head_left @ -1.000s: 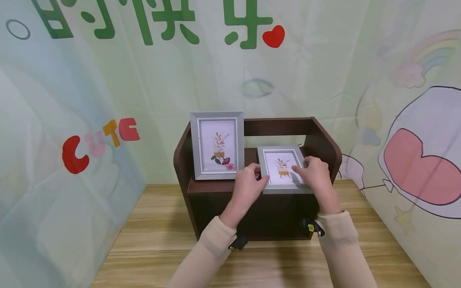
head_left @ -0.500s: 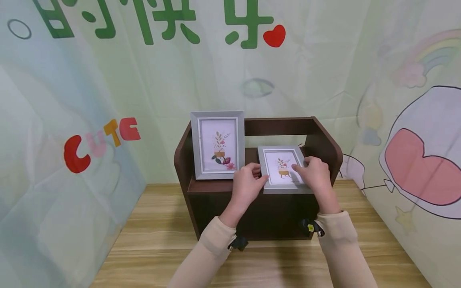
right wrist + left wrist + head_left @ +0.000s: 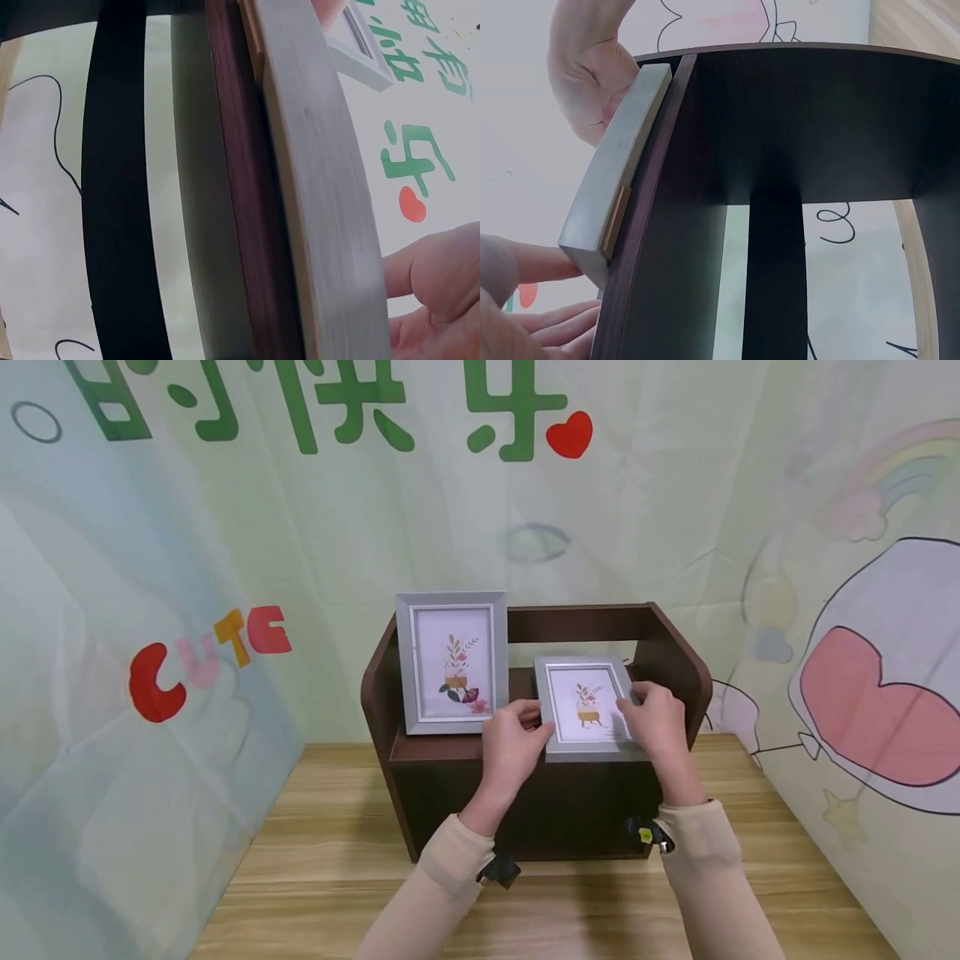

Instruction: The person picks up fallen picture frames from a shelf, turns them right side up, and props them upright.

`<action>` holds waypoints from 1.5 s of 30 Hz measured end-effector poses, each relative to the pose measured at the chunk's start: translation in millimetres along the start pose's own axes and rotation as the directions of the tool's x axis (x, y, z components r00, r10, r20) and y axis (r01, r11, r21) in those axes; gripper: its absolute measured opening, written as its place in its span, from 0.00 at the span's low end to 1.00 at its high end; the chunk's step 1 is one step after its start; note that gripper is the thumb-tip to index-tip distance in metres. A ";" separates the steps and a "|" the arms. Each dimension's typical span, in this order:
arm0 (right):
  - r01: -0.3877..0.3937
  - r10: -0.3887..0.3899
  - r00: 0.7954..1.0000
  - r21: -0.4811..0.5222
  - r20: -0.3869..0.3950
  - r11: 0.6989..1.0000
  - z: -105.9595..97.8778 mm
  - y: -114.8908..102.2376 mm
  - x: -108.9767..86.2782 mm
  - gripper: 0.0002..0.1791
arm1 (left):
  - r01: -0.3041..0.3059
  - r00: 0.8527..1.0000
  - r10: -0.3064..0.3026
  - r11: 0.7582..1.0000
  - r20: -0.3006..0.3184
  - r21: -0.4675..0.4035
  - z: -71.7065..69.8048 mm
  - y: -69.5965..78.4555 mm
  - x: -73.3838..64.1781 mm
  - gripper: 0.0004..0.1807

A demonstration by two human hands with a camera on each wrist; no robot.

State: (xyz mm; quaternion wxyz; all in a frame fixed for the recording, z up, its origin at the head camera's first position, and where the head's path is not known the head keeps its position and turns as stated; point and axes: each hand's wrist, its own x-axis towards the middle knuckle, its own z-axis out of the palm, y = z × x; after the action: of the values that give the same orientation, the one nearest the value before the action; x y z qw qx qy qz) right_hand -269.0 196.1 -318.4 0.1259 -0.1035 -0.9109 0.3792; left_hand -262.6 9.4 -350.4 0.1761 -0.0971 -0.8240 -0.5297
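A grey picture frame (image 3: 588, 750) with a potted-plant print lies leaning back on the top shelf of a dark brown rack (image 3: 525, 810). My left hand (image 3: 512, 743) holds its left side, thumb at the edge. At its right side, my right hand (image 3: 656, 722) grips with the thumb over the front. In the left wrist view, the frame's thick edge (image 3: 619, 165) sits close to the shelf board, its lower corner between my left thumb and fingers. The frame's side (image 3: 322, 165) fills the middle of the right wrist view, and the right fingertips are partly hidden.
Another grey picture frame (image 3: 453, 727) with a similar print stands upright at the rack's left end. The rack's right side panel (image 3: 682, 672) rises beside my right hand. A wood-grain table (image 3: 322, 860) carries the rack, and a printed cloth (image 3: 637, 510) hangs behind.
The far edge of the held picture frame has risen slightly, and the frame has shifted a little left. Both hands keep their hold, with small finger movements. The standing frame stays put.
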 end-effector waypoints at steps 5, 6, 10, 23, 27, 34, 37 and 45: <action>0.017 -0.015 0.999 0.049 -0.042 0.999 0.1 0.9 -0.2 0.24 | -0.006 0.999 0.004 0.999 -0.039 -0.051 1.8 -1.6 0.4 0.17; 0.022 -0.019 0.999 0.059 -0.050 0.998 0.4 1.6 0.1 0.24 | -0.010 0.999 0.007 0.998 -0.044 -0.059 1.9 -1.9 0.7 0.17; 0.049 -0.042 0.995 0.077 -0.085 0.996 2.9 3.5 1.4 0.23 | -0.015 0.998 0.009 0.995 -0.059 -0.098 2.0 -3.1 1.4 0.17; 0.109 -0.085 0.982 0.134 -0.171 0.985 4.0 1.9 1.8 0.21 | -0.038 0.993 0.012 0.976 -0.120 -0.214 1.1 -2.2 0.5 0.18; 0.116 -0.088 0.981 0.156 -0.174 0.981 3.7 1.5 1.2 0.22 | -0.044 0.992 0.014 0.968 -0.122 -0.246 0.0 -3.2 2.0 0.18; 0.104 -0.071 0.983 0.190 -0.171 0.976 0.2 1.8 -0.3 0.23 | -0.066 0.989 0.032 0.967 -0.142 -0.246 -0.9 -3.1 4.4 0.19; 0.097 -0.064 0.984 0.201 -0.167 0.975 -1.1 1.4 -0.4 0.23 | -0.089 0.987 0.055 0.970 -0.153 -0.225 -0.8 -1.0 4.5 0.20; 0.147 -0.098 0.974 0.237 -0.205 0.960 -2.2 0.3 -0.1 0.22 | -0.097 0.985 0.068 0.978 -0.157 -0.187 -1.9 4.1 4.3 0.22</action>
State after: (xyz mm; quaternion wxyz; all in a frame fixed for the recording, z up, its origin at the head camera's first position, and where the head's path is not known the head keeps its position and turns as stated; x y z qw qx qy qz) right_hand -268.1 197.7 -317.2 0.2484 -0.0660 -0.8439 0.4710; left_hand -264.7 9.2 -344.5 0.2493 -0.1079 -0.7481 -0.6054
